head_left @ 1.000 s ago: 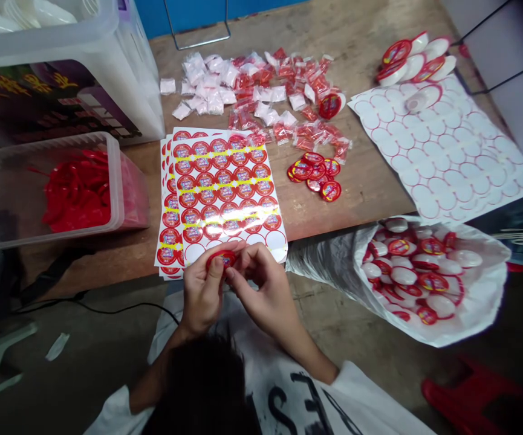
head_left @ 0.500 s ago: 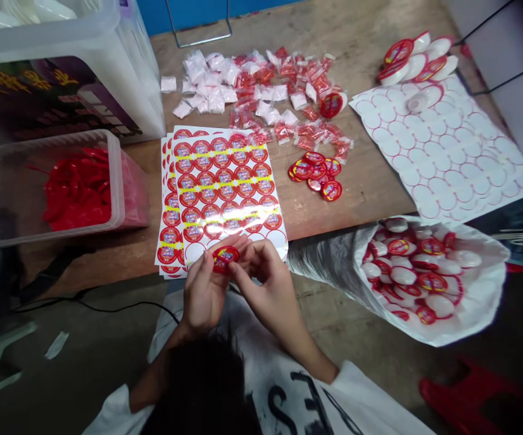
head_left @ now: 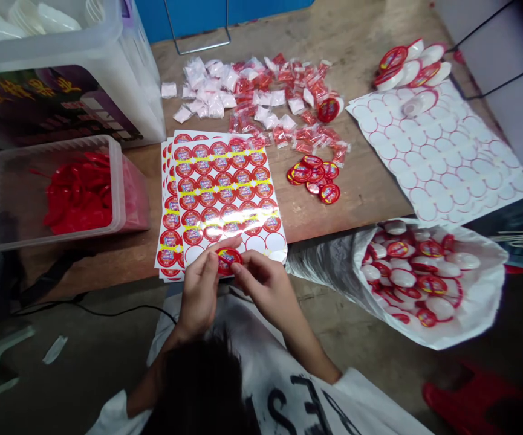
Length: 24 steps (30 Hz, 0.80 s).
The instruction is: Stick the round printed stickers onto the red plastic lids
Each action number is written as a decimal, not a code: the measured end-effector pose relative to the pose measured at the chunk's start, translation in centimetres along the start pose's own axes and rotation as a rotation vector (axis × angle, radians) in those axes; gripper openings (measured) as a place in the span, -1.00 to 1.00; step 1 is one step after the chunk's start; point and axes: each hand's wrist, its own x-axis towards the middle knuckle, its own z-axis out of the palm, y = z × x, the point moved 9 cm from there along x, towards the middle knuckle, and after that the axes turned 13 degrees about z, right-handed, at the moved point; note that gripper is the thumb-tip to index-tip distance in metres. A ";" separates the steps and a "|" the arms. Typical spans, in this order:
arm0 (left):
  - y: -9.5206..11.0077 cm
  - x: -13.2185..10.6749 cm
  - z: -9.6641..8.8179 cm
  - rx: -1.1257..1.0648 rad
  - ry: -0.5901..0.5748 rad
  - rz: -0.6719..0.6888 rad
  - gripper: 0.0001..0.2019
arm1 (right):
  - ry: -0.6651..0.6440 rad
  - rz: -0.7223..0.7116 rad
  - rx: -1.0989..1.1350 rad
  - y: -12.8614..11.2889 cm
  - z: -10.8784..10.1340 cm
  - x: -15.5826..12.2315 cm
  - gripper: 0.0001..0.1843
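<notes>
A small round red-rimmed disc with a printed label (head_left: 228,261) is pinched between my left hand (head_left: 200,290) and my right hand (head_left: 261,287). Fingers of both hands cover parts of its edge. Both hands are just over the near edge of a stack of glossy sticker sheets (head_left: 225,193) printed with rows of round red labels. Several spots near the bottom of the top sheet show white backing. My left fingertips lie close to those spots.
A wooden table (head_left: 370,199) holds loose red and white sachets (head_left: 252,90), a small pile of red discs (head_left: 313,176), and a white sheet with red circles (head_left: 438,151). A plastic tub of red pieces (head_left: 77,196) stands left; a white bag of discs (head_left: 424,278) sits right.
The red disc has shifted slightly to the right and turned between my fingers. My hands have closed in around it, and the view has tilted a little.
</notes>
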 end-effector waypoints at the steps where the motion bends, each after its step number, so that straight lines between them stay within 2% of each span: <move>1: 0.3 0.3 -0.5 0.104 -0.004 0.051 -0.68 | 0.017 -0.010 0.006 -0.1 -0.4 0.0 -0.79; 4: 1.0 1.0 -1.4 0.286 -0.018 0.109 -0.74 | 0.092 -0.058 -0.020 -0.6 -1.5 0.0 -0.82; 7: 1.1 1.2 -1.2 0.330 -0.059 0.060 -0.70 | 0.145 -0.146 -0.114 -1.4 -2.1 0.1 -0.85; 11: 0.8 0.7 -0.1 0.425 -0.245 0.014 -0.73 | 0.189 -0.261 -0.278 -2.7 -2.2 0.1 -0.87; 15: 0.7 0.1 0.1 0.510 -0.365 0.025 -0.77 | 0.173 -0.264 -0.308 -2.8 -1.9 0.1 -0.85; 20: 1.1 0.1 -0.1 0.559 -0.391 0.027 -0.83 | 0.174 -0.253 -0.307 -2.7 -1.6 0.0 -0.85; 24: 1.2 0.1 -0.4 0.569 -0.369 0.037 -0.83 | 0.181 -0.254 -0.321 -2.8 -1.5 0.0 -0.83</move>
